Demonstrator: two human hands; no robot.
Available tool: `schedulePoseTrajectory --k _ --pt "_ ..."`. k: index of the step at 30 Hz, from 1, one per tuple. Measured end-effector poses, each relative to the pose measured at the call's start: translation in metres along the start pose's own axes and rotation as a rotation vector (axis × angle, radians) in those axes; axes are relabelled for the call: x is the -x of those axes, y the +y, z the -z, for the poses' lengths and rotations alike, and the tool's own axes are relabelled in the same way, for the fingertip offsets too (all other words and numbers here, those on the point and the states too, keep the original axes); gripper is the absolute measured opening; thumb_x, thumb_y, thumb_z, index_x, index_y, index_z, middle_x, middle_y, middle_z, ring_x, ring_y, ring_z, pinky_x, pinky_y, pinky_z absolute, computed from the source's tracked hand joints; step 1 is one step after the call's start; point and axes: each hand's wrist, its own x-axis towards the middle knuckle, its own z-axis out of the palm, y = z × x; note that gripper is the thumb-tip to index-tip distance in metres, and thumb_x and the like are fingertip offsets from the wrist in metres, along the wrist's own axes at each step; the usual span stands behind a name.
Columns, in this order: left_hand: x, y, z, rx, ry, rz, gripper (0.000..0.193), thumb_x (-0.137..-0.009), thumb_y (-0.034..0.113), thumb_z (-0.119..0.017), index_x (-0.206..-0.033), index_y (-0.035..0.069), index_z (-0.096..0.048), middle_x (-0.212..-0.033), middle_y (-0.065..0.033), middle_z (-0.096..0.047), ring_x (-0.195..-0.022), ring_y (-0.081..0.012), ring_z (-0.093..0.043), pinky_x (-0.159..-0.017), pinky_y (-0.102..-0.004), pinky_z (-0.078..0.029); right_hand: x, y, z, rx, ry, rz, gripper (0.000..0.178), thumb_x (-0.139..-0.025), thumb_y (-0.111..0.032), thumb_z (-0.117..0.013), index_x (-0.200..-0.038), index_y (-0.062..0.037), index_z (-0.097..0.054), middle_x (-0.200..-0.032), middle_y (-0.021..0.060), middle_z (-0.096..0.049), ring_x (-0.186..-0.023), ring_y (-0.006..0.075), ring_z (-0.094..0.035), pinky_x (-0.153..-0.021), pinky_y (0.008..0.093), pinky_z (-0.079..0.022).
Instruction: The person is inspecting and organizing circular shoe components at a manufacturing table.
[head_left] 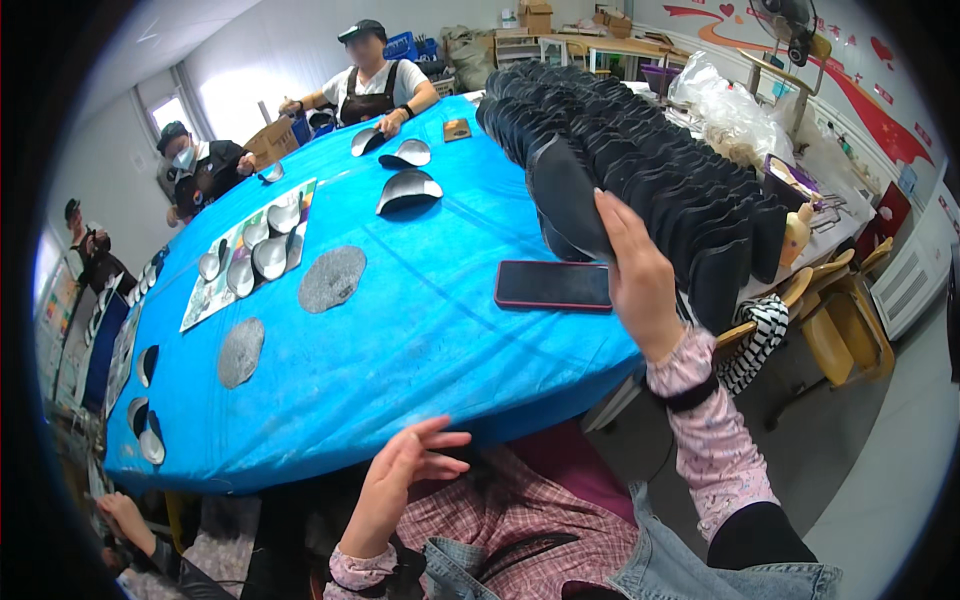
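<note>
My right hand point(640, 275) grips the edge of a black, curved, oval-ended piece point(568, 195), fingers along its near side and the thumb hidden behind. The piece is tilted upright at the end of long, tightly packed rows of similar black curved pieces point(650, 160). Below it on the blue-covered table point(430, 290) lies a dark-screened phone point(553, 284) with a red edge, partly behind my right hand. My left hand point(400, 470) is over my lap by the table's near edge, fingers apart and holding nothing.
Two flat grey rounded pieces point(332, 278) and several silvery curved shells point(270, 256) on a printed sheet lie leftward. More shells point(408, 190) and a small brown box point(456, 129) sit farther back. Co-workers point(372, 85) line the far and left sides. Yellow chairs point(845, 330) stand right.
</note>
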Motion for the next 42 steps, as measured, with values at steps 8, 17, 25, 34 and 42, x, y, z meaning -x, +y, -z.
schedulePoseTrajectory --k 8,17,25,34,42 --pt "0.003 0.010 -0.007 0.026 -0.058 0.117 0.042 -0.100 0.029 -0.040 -0.123 -0.005 -0.051 -0.118 -0.0195 -0.059 -0.099 -0.0222 -0.062 -0.091 -0.0341 -0.048 -0.001 0.062 -0.051 0.405 -0.378 -0.040 0.063 -0.077 -0.035 -0.071 -0.126 -0.0046 -0.046 -0.123 0.0193 -0.050 -0.099 0.0309 -0.058 -0.075 0.0401 -0.052" --pt "0.001 0.004 -0.005 0.028 -0.109 0.143 0.042 -0.100 0.029 -0.041 -0.124 -0.004 -0.051 -0.114 -0.0164 -0.061 -0.100 -0.0213 -0.061 -0.092 -0.0332 -0.047 -0.043 0.095 -0.071 0.088 -0.425 -0.307 0.112 -0.068 -0.037 -0.080 -0.146 -0.0026 -0.007 -0.120 0.0324 -0.045 -0.099 0.0449 -0.057 -0.085 0.0426 -0.049" --pt "0.007 0.007 -0.005 0.037 -0.174 0.106 0.041 -0.100 0.027 -0.042 -0.127 -0.003 -0.048 -0.115 -0.0150 -0.060 -0.104 -0.0211 -0.059 -0.094 -0.0335 -0.045 -0.031 0.095 -0.071 0.292 -0.201 -0.058 0.105 -0.070 -0.036 -0.077 -0.143 0.0058 -0.014 -0.127 0.0250 -0.044 -0.106 0.0371 -0.055 -0.085 0.0379 -0.049" --pt "0.022 -0.005 0.007 -0.008 0.023 0.139 0.037 -0.100 0.024 -0.041 -0.123 -0.003 -0.051 -0.111 -0.0155 -0.062 -0.097 -0.0202 -0.062 -0.089 -0.0320 -0.048 0.031 0.067 -0.046 0.241 -0.551 0.053 0.075 -0.065 -0.069 -0.066 -0.088 0.0015 -0.059 -0.093 0.0176 -0.055 -0.089 0.0326 -0.055 -0.079 0.0413 -0.047" --pt "-0.001 -0.010 -0.019 -0.022 -0.041 0.095 0.035 -0.099 0.021 -0.042 -0.121 -0.006 -0.051 -0.104 -0.0173 -0.063 -0.091 -0.0220 -0.064 -0.084 -0.0335 -0.052 0.044 0.030 0.020 0.200 -0.526 0.098 0.074 -0.057 -0.045 -0.079 -0.101 0.0058 -0.048 -0.097 0.0182 -0.049 -0.091 0.0331 -0.052 -0.080 0.0378 -0.046"
